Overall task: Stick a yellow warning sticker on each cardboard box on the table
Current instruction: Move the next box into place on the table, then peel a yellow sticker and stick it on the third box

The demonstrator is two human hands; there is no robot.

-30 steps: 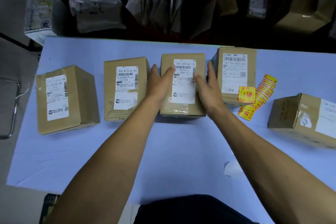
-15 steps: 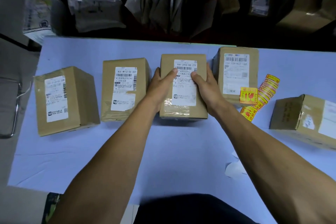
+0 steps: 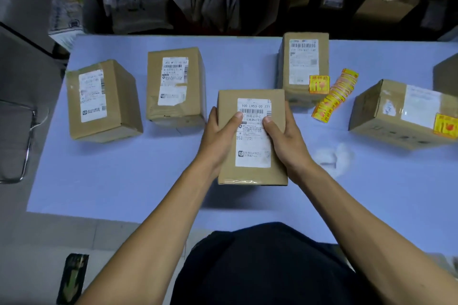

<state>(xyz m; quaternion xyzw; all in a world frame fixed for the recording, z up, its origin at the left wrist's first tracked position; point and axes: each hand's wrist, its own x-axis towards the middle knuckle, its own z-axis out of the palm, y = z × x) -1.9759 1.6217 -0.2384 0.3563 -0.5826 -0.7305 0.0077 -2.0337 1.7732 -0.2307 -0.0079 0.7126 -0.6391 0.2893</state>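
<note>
Dim, cool overhead light; soft shadows under boxes; motion-blurred labels; edges bowed by wide-angle distortion.

Brown cardboard boxes [image 3: 251, 136] are wearing white barcode labels [image 3: 252, 131]; yellow-and-red stickers [image 3: 333, 96] are lying at two o'clock on the lavender bench [image 3: 124, 176].
</note>
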